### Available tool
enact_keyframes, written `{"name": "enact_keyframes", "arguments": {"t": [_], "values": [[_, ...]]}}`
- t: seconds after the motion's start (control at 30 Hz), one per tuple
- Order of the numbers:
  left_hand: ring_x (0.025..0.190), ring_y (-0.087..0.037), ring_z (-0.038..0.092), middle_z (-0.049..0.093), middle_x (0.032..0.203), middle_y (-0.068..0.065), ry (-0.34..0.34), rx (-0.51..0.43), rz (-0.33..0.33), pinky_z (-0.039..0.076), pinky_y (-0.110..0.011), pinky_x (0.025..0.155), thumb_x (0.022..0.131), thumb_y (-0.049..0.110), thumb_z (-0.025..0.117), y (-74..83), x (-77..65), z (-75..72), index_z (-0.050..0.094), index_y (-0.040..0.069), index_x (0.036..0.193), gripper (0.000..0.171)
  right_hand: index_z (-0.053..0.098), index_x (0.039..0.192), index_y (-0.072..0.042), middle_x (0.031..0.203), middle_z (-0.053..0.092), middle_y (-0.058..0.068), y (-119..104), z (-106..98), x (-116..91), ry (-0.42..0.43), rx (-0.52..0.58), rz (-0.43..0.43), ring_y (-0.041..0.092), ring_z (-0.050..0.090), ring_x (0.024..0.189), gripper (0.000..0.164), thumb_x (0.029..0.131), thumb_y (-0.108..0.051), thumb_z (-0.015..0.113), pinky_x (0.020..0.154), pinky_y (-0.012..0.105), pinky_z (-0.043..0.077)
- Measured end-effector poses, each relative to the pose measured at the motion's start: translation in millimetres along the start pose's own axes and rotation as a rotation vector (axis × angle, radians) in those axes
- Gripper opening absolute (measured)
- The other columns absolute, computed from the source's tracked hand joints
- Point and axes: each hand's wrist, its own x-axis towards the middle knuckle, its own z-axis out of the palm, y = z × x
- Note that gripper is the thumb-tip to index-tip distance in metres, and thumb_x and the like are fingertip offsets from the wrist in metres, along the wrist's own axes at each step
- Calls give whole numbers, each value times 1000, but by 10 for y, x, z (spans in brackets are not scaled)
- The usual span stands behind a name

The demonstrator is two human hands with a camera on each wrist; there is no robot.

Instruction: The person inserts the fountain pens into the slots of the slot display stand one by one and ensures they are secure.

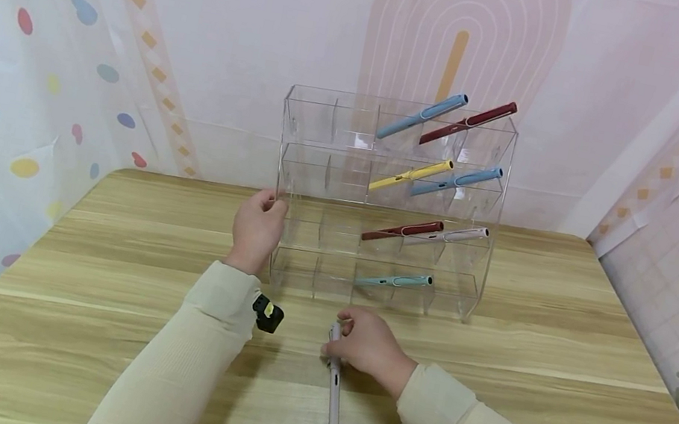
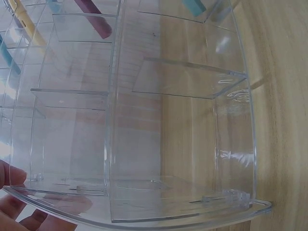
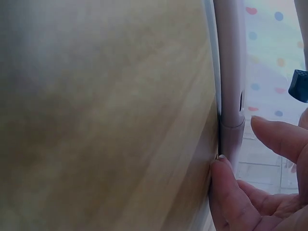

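A clear acrylic pen rack (image 1: 344, 201) with tiered compartments stands on the table. My left hand (image 1: 258, 228) pinches the upright edge of its left side panel; in the left wrist view the fingers (image 2: 13, 175) lie on both sides of that panel. In front of the rack, a pale mauve capped pen (image 1: 335, 401) lies on the wood, its plain end towards me. The fingers of my right hand (image 1: 371, 348) curl about its capped end. One fingertip (image 3: 222, 168) touches the pen (image 3: 232, 72) beside the tabletop in the right wrist view, while another digit shows slightly apart from it.
Leaning in the rack's right-hand compartments are blue pens (image 1: 424, 116), dark red pens (image 1: 471, 124), a yellow pen (image 1: 413, 174), a pale pink pen (image 1: 451, 236) and a teal pen (image 1: 394, 280). Patterned cloth (image 1: 265, 17) hangs behind the wooden table (image 1: 559, 357).
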Motion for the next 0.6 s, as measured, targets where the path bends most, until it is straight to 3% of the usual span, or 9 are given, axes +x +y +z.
{"name": "enact_keyframes", "arguments": {"t": [0.13,0.37,0.6], "values": [[77,-19,46,61,109,-12,2,-1,-1,38,-28,64,96,18,42,1,-2,3,62,7,125,37,56,125,6,95,64,8,-29,6,17,4,-90,-11,15,55,77,59,74,-9,81,68,28,48],[82,-20,47,60,115,-13,4,-11,-11,38,-29,67,97,17,43,4,-1,8,61,8,128,38,62,115,3,76,60,4,-68,16,58,-3,-213,-25,15,51,66,48,74,-11,81,63,29,43],[79,-19,46,61,111,-12,7,-7,-11,38,-28,65,97,18,43,3,-1,11,62,7,126,36,64,102,1,78,60,2,-77,30,93,-3,-274,-19,17,50,69,36,74,-11,81,66,29,43]]}}
